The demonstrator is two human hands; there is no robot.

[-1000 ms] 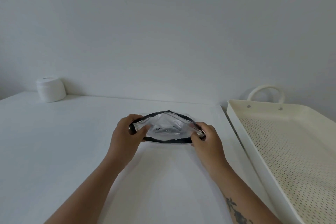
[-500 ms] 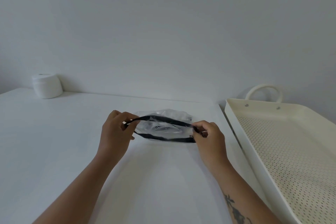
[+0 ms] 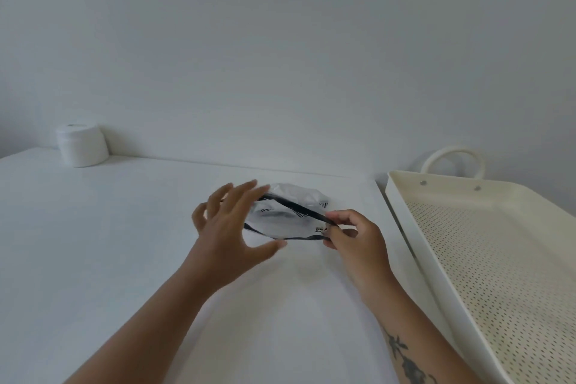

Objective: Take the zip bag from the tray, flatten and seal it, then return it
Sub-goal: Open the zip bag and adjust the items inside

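A: Nearest the camera — what's there?

B: Two bare forearms coming up from the bottom edge. The right one has a dark tattoo point(image 3: 405, 362) on its inner side. Both reach out over a white table point(image 3: 93, 259).

A: And the hands?

B: Left hand point(image 3: 227, 227) is spread wide, fingers fanned and thumb out, a bit blurred. It sits in front of the left end of the zip bag point(image 3: 290, 215) and hides that end, so I can't tell if any fingertip touches it; nothing is closed around anything. Right hand point(image 3: 352, 237) is pinched — thumb and forefinger closed on the bag's right corner, other fingers curled in.

A: Where's the bag exactly?

B: On the table approx. mid-frame, between the two hands, well outside the tray. It's clear or whitish plastic w/ dark strips along the mouth. The two strips stand apart in the middle, so the mouth is open, and the body behind looks puffed, not flat.

A: The tray?

B: Cream tray point(image 3: 402, 215), perforated floor, lying to the right of the bag, near the right hand. A looped handle point(image 3: 452, 154) rises at its far end.

A: Farther back?

B: A white jar point(image 3: 81, 145) at the table's far left, against a plain pale wall.
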